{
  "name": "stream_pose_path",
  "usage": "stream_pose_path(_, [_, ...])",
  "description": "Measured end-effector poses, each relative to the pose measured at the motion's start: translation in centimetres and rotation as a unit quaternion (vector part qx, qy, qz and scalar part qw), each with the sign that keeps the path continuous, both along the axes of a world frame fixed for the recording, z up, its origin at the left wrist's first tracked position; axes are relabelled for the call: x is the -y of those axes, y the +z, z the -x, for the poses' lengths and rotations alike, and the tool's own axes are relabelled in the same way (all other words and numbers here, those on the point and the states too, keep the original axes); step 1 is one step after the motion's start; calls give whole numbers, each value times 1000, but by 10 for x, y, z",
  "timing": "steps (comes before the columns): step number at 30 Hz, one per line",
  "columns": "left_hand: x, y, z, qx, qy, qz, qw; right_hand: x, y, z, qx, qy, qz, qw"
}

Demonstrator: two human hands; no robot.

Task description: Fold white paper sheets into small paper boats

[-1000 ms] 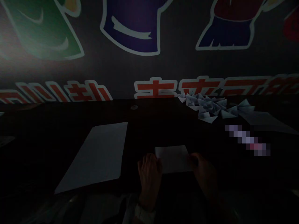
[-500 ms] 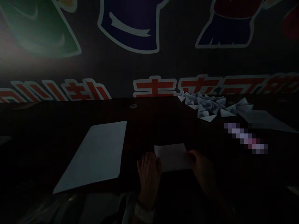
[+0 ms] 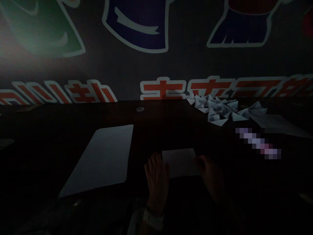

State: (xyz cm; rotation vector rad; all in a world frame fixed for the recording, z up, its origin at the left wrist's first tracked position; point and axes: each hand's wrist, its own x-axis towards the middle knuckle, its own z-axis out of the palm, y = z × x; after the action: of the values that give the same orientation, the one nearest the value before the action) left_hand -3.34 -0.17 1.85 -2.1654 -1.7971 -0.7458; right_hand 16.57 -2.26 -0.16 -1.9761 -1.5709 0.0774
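Both my hands are at the near side of the dark table (image 3: 73, 130), on a small white sheet of paper (image 3: 181, 162). My left hand (image 3: 156, 182) grips the sheet's left edge, and a white wristband (image 3: 153, 219) circles that wrist. My right hand (image 3: 211, 174), deep in shadow, lies over the sheet's right edge. The lower part of the sheet is hidden in the dark and behind my fingers.
A large white paper sheet (image 3: 100, 161) lies left of my hands. Several folded paper shapes (image 3: 216, 111) are heaped at the far right, beside another sheet (image 3: 276, 125). A pixelated patch (image 3: 258, 143) covers something. A printed wall (image 3: 156, 49) rises behind the table.
The whole scene has shifted slightly up in the picture. My hands and the small sheet keep nearly the same positions relative to each other.
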Motion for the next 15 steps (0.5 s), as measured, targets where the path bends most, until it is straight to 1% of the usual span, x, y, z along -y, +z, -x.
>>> stream_pose_path(1, [-1,0,-3,-4,-14,-16,1000,0,0,0,0,-1,1,1000])
stream_pose_path(2, [-1,-2,-7,-11,-43,-30,999,0,0,0,-2,0,2,1000])
stream_pose_path(4, [0,-5,-16,-28,-125,-46,991,0,1,1,-4,2,9,1000])
stream_pose_path(6, [4,-11,-26,-36,-197,-41,979,0,0,2,1,-1,12,1000])
stream_pose_path(7, [6,-13,-31,-37,-214,-33,975,0,0,2,6,-2,11,1000])
stream_pose_path(8, [9,-15,-34,-35,-220,-23,975,0,-1,2,12,0,5,1000])
stream_pose_path(11, [14,-18,-40,-38,-212,6,977,-2,-1,1,26,14,-19,999])
stream_pose_path(13, [15,-20,-40,-45,-211,11,976,-4,0,1,49,19,-33,998])
stream_pose_path(15, [15,-23,-39,-52,-210,0,976,-4,2,3,93,15,-46,994])
